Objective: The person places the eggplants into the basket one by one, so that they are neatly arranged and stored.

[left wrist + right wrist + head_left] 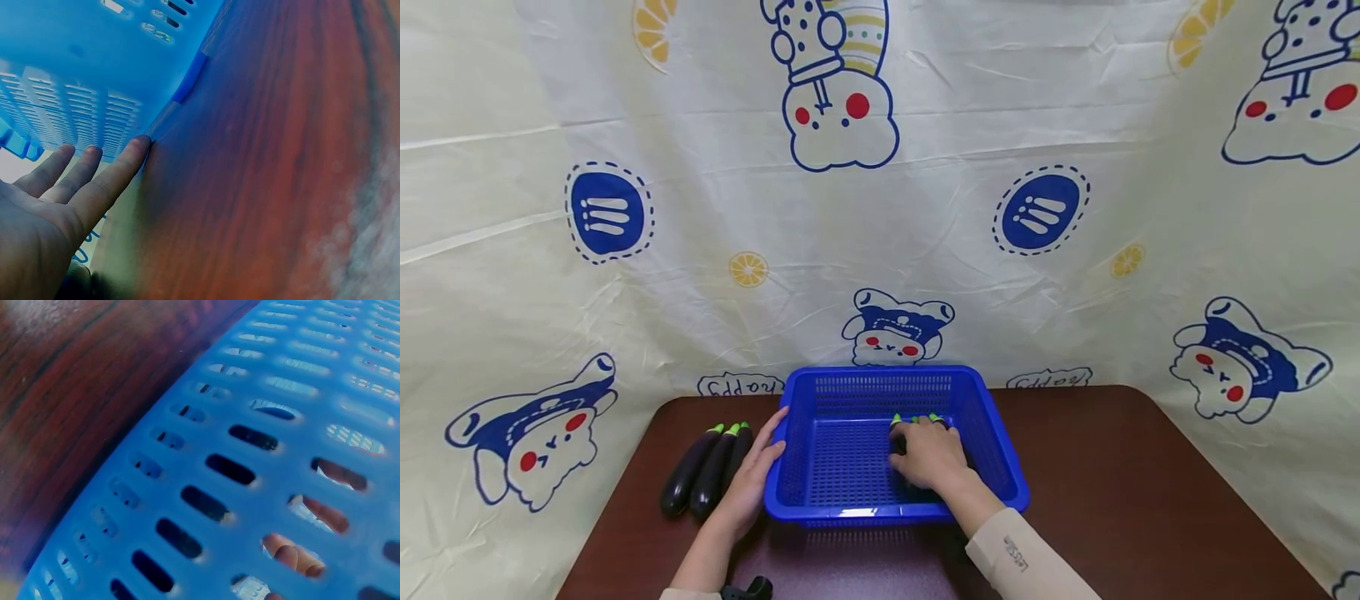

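A blue plastic basket (827,450) with slotted walls stands on the table. My left hand (748,483) rests against its left wall, fingers extended; in the left wrist view, the fingertips (134,150) are right at the slotted side. Inside the basket, at its right part, my right hand (931,454) grips a dark eggplant (898,443), thumb and fingers bent around it. Green stem ends of eggplants show past the fingers, their bodies mostly hidden under the hand. Through the slots in the right wrist view, parts of the right hand's fingers (290,556) appear.
Three more eggplants (706,479) lie side by side on the brown table (1097,492), left of the basket and close to the left forearm. Behind the table hangs a pale printed curtain (925,225). A black object (752,588) shows by the left wrist.
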### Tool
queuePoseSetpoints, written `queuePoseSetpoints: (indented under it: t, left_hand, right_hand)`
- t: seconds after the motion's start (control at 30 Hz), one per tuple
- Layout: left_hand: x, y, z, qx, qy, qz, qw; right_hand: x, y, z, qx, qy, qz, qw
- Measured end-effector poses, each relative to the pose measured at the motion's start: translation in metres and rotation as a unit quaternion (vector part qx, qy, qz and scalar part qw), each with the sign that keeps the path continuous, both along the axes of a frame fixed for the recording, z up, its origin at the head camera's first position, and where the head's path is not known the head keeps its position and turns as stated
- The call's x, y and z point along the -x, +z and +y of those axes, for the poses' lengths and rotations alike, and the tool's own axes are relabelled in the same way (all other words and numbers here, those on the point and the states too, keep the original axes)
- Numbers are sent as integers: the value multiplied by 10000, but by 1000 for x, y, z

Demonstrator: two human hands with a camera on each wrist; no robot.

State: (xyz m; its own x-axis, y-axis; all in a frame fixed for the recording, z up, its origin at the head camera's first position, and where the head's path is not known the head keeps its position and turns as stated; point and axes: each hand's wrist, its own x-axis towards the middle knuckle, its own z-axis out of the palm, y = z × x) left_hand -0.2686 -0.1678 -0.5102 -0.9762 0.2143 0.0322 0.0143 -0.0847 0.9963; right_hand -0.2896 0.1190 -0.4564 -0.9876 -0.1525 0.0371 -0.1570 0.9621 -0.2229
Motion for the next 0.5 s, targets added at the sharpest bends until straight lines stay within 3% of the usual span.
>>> queuePoseSetpoints:
  t: [0.5]
  left_hand:
    - [0,-2,-1,237,72,76,9997]
  right_hand:
    - [0,12,10,506,-68,99,9986]
